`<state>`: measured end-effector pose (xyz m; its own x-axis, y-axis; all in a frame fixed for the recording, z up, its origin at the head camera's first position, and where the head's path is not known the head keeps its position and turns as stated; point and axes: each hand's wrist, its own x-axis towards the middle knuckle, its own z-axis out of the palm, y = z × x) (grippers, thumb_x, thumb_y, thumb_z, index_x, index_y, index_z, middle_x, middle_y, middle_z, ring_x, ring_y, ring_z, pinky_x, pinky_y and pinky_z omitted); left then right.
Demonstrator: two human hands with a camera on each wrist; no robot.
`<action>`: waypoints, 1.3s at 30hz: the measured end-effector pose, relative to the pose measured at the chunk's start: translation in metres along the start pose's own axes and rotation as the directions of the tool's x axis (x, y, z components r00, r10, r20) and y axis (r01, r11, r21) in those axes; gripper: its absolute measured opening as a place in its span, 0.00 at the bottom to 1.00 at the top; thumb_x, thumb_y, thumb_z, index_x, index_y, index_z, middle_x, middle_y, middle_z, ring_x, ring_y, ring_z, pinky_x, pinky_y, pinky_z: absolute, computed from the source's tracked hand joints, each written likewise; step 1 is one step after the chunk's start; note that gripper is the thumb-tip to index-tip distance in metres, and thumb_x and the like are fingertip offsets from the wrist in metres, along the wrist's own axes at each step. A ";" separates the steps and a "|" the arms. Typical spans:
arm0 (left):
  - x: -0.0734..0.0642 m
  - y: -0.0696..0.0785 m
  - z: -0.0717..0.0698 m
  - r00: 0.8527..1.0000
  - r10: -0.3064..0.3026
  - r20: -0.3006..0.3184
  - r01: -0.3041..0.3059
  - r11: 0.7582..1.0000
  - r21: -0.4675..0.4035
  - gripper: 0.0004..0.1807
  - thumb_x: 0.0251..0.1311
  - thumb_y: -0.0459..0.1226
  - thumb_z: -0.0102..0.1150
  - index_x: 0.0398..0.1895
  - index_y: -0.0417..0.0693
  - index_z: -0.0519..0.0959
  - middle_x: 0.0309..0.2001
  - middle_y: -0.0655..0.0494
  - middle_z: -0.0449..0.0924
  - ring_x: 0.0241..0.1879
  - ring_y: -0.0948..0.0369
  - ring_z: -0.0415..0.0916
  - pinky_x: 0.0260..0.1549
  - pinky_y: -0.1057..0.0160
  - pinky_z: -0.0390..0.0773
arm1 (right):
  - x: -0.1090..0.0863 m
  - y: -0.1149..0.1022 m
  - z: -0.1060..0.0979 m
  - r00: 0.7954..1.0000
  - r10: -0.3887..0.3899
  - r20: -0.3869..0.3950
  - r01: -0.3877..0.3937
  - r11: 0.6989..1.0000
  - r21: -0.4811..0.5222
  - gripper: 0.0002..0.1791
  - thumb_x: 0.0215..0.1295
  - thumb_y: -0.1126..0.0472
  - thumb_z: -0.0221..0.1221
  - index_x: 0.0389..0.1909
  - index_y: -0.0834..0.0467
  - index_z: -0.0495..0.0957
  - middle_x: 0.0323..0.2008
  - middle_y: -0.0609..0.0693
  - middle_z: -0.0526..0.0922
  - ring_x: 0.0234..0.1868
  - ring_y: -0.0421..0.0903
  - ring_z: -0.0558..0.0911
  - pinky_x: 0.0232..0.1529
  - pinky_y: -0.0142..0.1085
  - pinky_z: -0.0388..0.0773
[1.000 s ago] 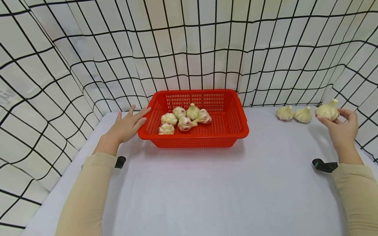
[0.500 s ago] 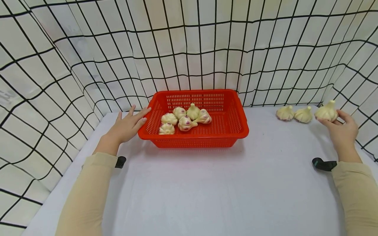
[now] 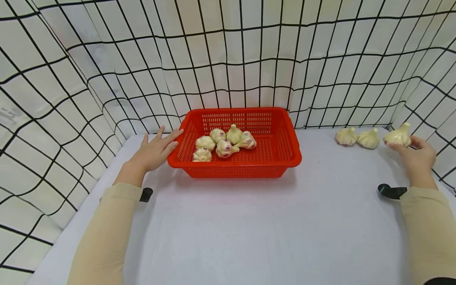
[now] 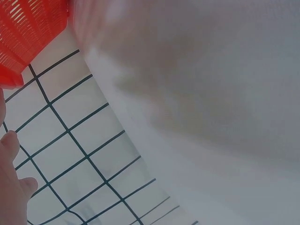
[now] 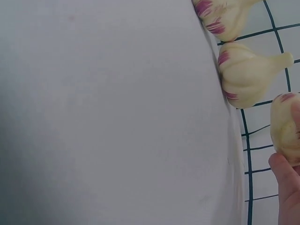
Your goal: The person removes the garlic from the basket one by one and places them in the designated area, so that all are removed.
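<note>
Across the near half of the scene spreads a table covered in white cloth, with upright walls of white sheeting on its left, far and right sides. Over the sheeting runs black netting in a wavy grid. From the near side, two arms in beige sleeves reach forward well apart, one along the left and one along the right. The left hand shows its back, fingers straight and spread, their tips at the left rim of a red basket. At the far right, the right hand pinches a garlic bulb between thumb and fingers, stem upward; whether the bulb touches the table cannot be told. The basket, of slotted plastic, stands about midway across the far part of the table, close to the netting. Six bulbs are gathered in its left and middle, some streaked purple, and the near rim hides the bottom of the nearest. Two more bulbs stand side by side, stems up, between the basket and the held bulb, near the far edge. A black device juts from each cuff, and at the near right corner shows a dark object, cut off and too partial to name.
</note>
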<state>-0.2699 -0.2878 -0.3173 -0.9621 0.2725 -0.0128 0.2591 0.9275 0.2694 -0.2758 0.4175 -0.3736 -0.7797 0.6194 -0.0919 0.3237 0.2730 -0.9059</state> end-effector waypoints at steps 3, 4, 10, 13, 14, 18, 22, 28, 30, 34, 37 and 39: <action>0.000 0.001 0.000 1.000 0.000 0.004 0.000 1.000 0.001 0.36 0.79 0.61 0.27 0.84 0.60 0.48 0.81 0.42 0.49 0.80 0.43 0.22 0.68 0.32 0.17 | 0.002 -0.001 0.000 0.999 0.049 -0.009 -0.049 0.998 0.039 0.46 0.66 0.46 0.68 0.80 0.50 0.58 0.72 0.38 0.62 0.70 0.35 0.60 0.71 0.29 0.59; 0.000 0.001 0.000 1.000 -0.001 0.006 0.001 1.000 0.002 0.36 0.79 0.61 0.27 0.84 0.60 0.47 0.81 0.42 0.49 0.80 0.43 0.22 0.68 0.32 0.17 | 0.003 -0.001 0.001 0.998 0.063 -0.013 -0.062 0.997 0.050 0.46 0.65 0.47 0.69 0.80 0.49 0.59 0.70 0.36 0.63 0.68 0.33 0.61 0.70 0.28 0.60; -0.001 0.001 0.001 1.000 -0.003 0.005 0.003 1.000 0.005 0.36 0.79 0.61 0.27 0.84 0.60 0.48 0.81 0.42 0.49 0.80 0.44 0.22 0.69 0.33 0.17 | 0.006 -0.001 0.001 0.997 0.071 0.015 -0.071 0.997 -0.025 0.46 0.67 0.46 0.66 0.80 0.53 0.57 0.60 0.33 0.66 0.66 0.37 0.63 0.67 0.29 0.62; -0.001 0.000 0.001 1.000 -0.001 0.004 0.001 1.000 0.004 0.36 0.79 0.61 0.27 0.84 0.60 0.47 0.81 0.42 0.49 0.80 0.44 0.22 0.69 0.33 0.17 | 0.009 0.000 0.002 0.997 0.065 0.034 -0.063 0.997 -0.054 0.47 0.67 0.44 0.65 0.81 0.54 0.55 0.62 0.36 0.65 0.70 0.43 0.60 0.69 0.32 0.60; -0.001 0.000 0.001 1.000 -0.001 0.004 0.001 1.000 0.004 0.36 0.79 0.61 0.27 0.84 0.60 0.47 0.81 0.42 0.49 0.80 0.44 0.22 0.69 0.33 0.17 | 0.009 -0.001 0.002 0.997 0.066 0.034 -0.064 0.997 -0.052 0.47 0.67 0.44 0.65 0.81 0.54 0.55 0.62 0.36 0.65 0.70 0.43 0.60 0.71 0.33 0.59; 0.000 0.000 0.001 1.000 -0.001 0.006 0.001 1.000 0.007 0.37 0.79 0.61 0.26 0.84 0.60 0.47 0.81 0.42 0.49 0.80 0.42 0.23 0.69 0.33 0.18 | 0.011 0.000 0.003 0.997 0.081 0.018 -0.080 0.996 -0.038 0.47 0.66 0.45 0.66 0.80 0.54 0.56 0.49 0.29 0.62 0.62 0.37 0.62 0.69 0.32 0.59; 0.002 0.000 0.000 1.000 0.001 0.004 -0.001 1.000 0.013 0.37 0.78 0.62 0.26 0.84 0.60 0.47 0.81 0.42 0.49 0.80 0.42 0.24 0.69 0.32 0.18 | 0.012 0.002 0.003 0.995 0.099 0.002 -0.099 0.995 -0.022 0.43 0.66 0.47 0.67 0.79 0.50 0.60 0.43 0.28 0.59 0.51 0.29 0.62 0.61 0.27 0.63; 0.003 0.002 -0.001 1.000 0.008 0.009 -0.008 1.000 0.010 0.36 0.79 0.61 0.28 0.84 0.60 0.47 0.80 0.41 0.50 0.80 0.42 0.24 0.69 0.32 0.18 | 0.014 0.006 0.001 0.993 0.119 0.009 -0.119 0.992 0.048 0.19 0.64 0.50 0.70 0.49 0.33 0.72 0.40 0.30 0.65 0.37 0.27 0.62 0.49 0.23 0.63; 0.003 0.002 -0.001 1.000 0.006 0.010 -0.006 1.000 0.009 0.36 0.79 0.61 0.27 0.84 0.60 0.47 0.80 0.41 0.50 0.80 0.42 0.24 0.69 0.32 0.18 | 0.016 0.007 0.000 0.993 0.115 0.015 -0.115 0.992 0.057 0.16 0.64 0.51 0.71 0.43 0.33 0.72 0.39 0.30 0.65 0.37 0.27 0.62 0.45 0.22 0.63; 0.002 0.001 -0.001 1.000 -0.001 0.010 0.001 1.000 0.012 0.37 0.79 0.61 0.26 0.84 0.60 0.47 0.80 0.41 0.49 0.80 0.43 0.23 0.69 0.32 0.18 | 0.020 0.009 0.001 0.995 0.094 0.019 -0.095 0.993 0.067 0.17 0.62 0.52 0.71 0.37 0.35 0.70 0.37 0.31 0.67 0.36 0.28 0.64 0.40 0.22 0.64; 0.002 0.000 -0.001 1.000 0.000 0.007 0.000 1.000 0.013 0.37 0.79 0.61 0.26 0.84 0.59 0.47 0.80 0.41 0.50 0.80 0.43 0.23 0.69 0.32 0.18 | 0.021 0.007 0.002 0.996 0.090 0.022 -0.090 0.996 0.022 0.16 0.64 0.51 0.69 0.47 0.35 0.74 0.38 0.31 0.66 0.36 0.27 0.63 0.43 0.22 0.65; 0.001 0.000 -0.001 1.000 -0.001 0.007 0.001 1.000 0.010 0.36 0.79 0.61 0.26 0.84 0.60 0.47 0.80 0.41 0.50 0.80 0.43 0.23 0.69 0.32 0.18 | 0.020 0.006 0.002 0.996 0.081 0.025 -0.080 0.997 -0.023 0.25 0.66 0.50 0.67 0.63 0.40 0.74 0.40 0.31 0.65 0.36 0.27 0.61 0.47 0.22 0.64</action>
<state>-0.2715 -0.2880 -0.3164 -0.9618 0.2731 -0.0197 0.2589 0.9304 0.2597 -0.2904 0.4301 -0.3813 -0.7643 0.6206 -0.1752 0.3973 0.2392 -0.8860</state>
